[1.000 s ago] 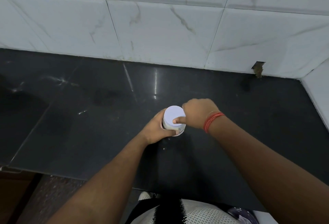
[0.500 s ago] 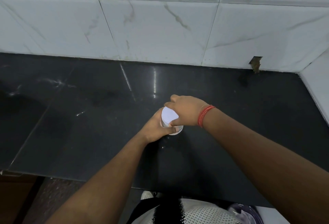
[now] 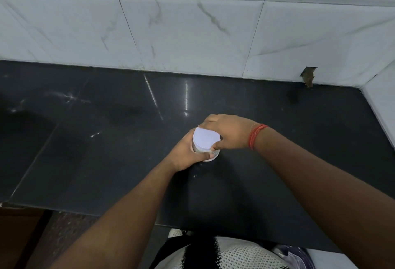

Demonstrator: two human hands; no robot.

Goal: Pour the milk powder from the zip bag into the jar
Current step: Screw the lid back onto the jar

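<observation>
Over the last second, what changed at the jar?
The right hand turned on the white lid: its fingers swung round to the far rim, thumb at the near edge, as if twisting. The left hand kept gripping the jar, upright on the black counter.

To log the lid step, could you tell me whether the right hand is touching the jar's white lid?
Touching: in the head view, the right hand curls over the white lid, thumb against its near edge.

The jar (image 3: 205,152) body is mostly hidden behind both hands.
</observation>
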